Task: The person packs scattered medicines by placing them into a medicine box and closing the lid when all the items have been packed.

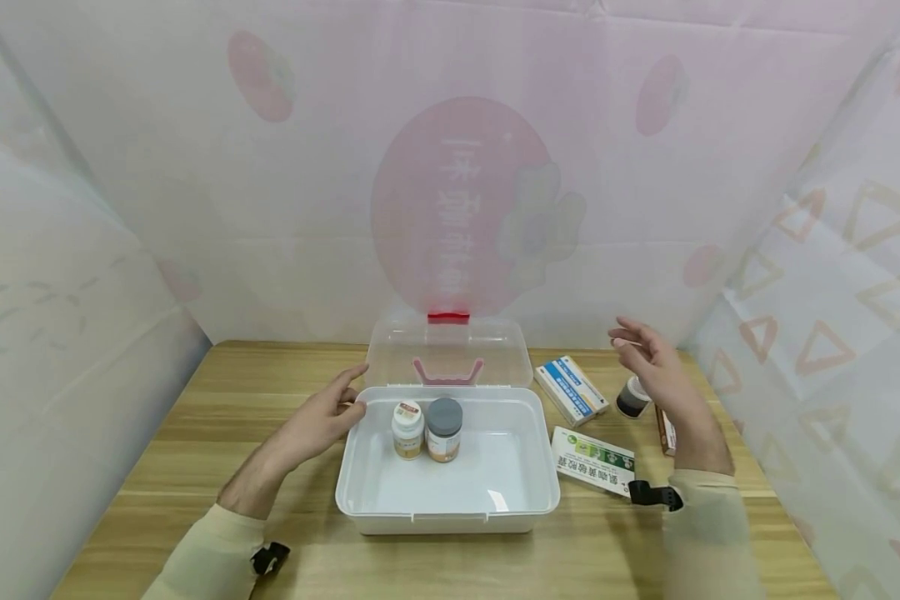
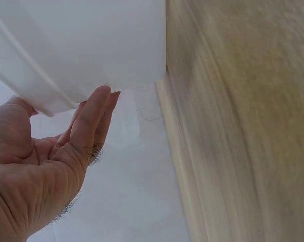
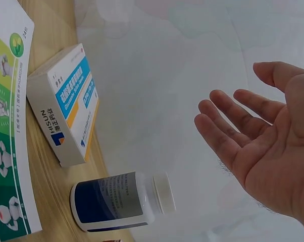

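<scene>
My left hand (image 1: 317, 425) touches the rear left corner of the white plastic box (image 1: 348, 492), its fingers fairly straight. In the left wrist view, fingertips (image 2: 99, 93) meet the outer wall below the rim, and the thumb tip is hidden. Two pill bottles stand inside the box: one white-capped (image 1: 408, 429), one grey-capped (image 1: 444, 429). Over the right side my right hand (image 1: 663, 375) hovers with loosely bent fingers and holds nothing. Beneath it stands a white-capped bottle with a dark label (image 3: 109, 201), partly covered by the hand in the head view.
The box's clear lid (image 1: 397, 350) is swung back, showing a pink handle. Right of the box lie a blue-and-white medicine box (image 1: 572, 390) and a green-and-white one (image 1: 592, 460). A reddish-brown box (image 1: 667, 433) lies partly behind the right wrist. Printed cloth (image 1: 307, 183) encloses the table.
</scene>
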The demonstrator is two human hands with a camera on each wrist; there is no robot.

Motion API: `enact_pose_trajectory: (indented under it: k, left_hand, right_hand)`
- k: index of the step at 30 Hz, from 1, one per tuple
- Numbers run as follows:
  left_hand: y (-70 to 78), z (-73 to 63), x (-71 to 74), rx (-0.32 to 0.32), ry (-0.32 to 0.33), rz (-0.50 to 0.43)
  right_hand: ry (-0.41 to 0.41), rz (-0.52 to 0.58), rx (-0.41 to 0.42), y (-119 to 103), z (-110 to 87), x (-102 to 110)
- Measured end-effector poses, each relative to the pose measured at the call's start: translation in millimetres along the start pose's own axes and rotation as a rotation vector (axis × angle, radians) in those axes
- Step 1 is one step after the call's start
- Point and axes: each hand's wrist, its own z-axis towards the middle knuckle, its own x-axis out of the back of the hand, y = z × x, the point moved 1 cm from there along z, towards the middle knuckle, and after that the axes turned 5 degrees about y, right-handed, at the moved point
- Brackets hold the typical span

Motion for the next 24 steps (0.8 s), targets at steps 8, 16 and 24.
enact_pose_trajectory:
  k: [8, 16, 24]
  left_hand:
    - [1.7, 1.1, -0.6, -0.004, 0.005, 0.004]
    - [1.8, 1.0, -0.9, 0.003, 0.004, -0.003]
    - [-0.7, 1.6, -0.1, 0.020, 0.000, 0.000]
  right_hand:
    - [0.043, -0.069, -0.015, 8.1, -2.5, 13.0]
    - [0.069, -0.047, -0.037, 20.0, -3.8, 24.5]
    - [0.083, -0.074, -0.075, 31.1, -7.4, 34.2]
